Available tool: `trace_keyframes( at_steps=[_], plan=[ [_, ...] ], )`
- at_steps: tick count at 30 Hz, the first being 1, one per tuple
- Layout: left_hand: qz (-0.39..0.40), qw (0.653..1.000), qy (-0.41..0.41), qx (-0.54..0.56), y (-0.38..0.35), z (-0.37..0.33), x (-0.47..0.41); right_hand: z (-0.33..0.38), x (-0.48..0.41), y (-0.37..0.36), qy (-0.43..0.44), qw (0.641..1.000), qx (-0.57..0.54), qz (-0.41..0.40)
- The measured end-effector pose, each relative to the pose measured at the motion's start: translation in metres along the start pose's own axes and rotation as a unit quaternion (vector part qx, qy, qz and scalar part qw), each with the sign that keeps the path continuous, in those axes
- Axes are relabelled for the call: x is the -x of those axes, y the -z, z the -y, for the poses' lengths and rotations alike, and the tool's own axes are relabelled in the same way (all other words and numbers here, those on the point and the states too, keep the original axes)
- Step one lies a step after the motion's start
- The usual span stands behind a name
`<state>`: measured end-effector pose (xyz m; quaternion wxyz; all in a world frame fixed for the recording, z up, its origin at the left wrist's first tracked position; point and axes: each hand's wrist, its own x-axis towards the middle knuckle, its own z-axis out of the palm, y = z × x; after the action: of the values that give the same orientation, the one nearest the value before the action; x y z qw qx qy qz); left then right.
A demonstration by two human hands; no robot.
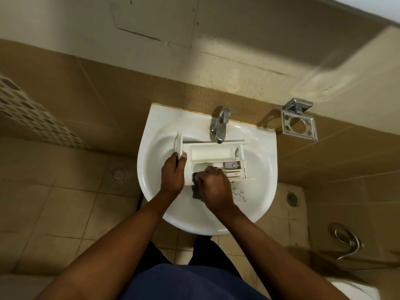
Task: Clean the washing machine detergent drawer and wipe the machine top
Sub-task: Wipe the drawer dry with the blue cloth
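— While the detergent drawer (213, 153) lies across the sink (152, 120) under the tap (220, 124), what holds it?
— Left hand (173, 175) grips its front-panel end; right hand (214, 188) clutches a dark scrubber (194, 190) against its near compartment.

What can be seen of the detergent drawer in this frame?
The detergent drawer is white plastic, long and open-topped, lying crosswise in the sink below the tap. Its flat front panel is at the left end, gripped by the left hand. A large far compartment runs along it; smaller ones sit nearer, one holding a grey insert. The right hand presses a dark scrubber into the near compartment. Dark specks lie in the sink beside it.
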<state>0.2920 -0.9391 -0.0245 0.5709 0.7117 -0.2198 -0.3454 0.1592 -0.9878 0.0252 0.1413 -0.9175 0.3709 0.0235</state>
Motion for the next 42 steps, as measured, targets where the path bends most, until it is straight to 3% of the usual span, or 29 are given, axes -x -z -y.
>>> trace_keyframes(
  at_steps=[2, 5, 9, 14, 20, 25, 32, 35, 38, 42],
  plan=[
    [-0.001, 1.000, 0.006, 0.001, 0.001, 0.003, -0.001, 0.005, 0.002, -0.005, 0.051, 0.999, 0.007, -0.012],
    [0.000, 1.000, 0.013, -0.006, 0.001, 0.005, -0.003, -0.001, 0.009, -0.004, 0.041, 0.996, 0.037, -0.064],
    [0.003, 1.000, -0.007, -0.029, -0.006, 0.007, -0.002, -0.027, 0.017, -0.001, 0.045, 0.993, 0.108, 0.020],
    [-0.001, 0.999, -0.010, -0.033, -0.008, 0.008, -0.003, -0.077, 0.013, 0.019, -0.077, 0.992, 0.079, 0.061],
    [-0.008, 0.999, -0.011, -0.034, -0.002, 0.010, -0.003, -0.047, 0.017, 0.005, -0.019, 0.996, -0.040, -0.079],
    [-0.008, 0.999, -0.016, -0.048, -0.004, 0.007, -0.003, -0.012, 0.016, -0.019, 0.005, 0.998, -0.042, -0.051],
    [-0.005, 0.997, -0.028, -0.066, -0.009, 0.011, -0.004, -0.033, 0.008, -0.002, 0.097, 0.991, 0.095, 0.000],
    [-0.008, 0.998, -0.034, -0.061, -0.010, 0.010, -0.004, -0.064, 0.013, 0.006, 0.062, 0.986, 0.151, 0.011],
    [-0.012, 0.998, -0.032, -0.057, -0.009, 0.006, -0.002, -0.080, 0.018, 0.007, 0.014, 0.992, 0.121, 0.026],
    [-0.004, 0.997, -0.022, -0.068, -0.008, 0.006, -0.002, -0.064, 0.021, 0.003, -0.050, 0.996, 0.057, -0.036]
  ],
)
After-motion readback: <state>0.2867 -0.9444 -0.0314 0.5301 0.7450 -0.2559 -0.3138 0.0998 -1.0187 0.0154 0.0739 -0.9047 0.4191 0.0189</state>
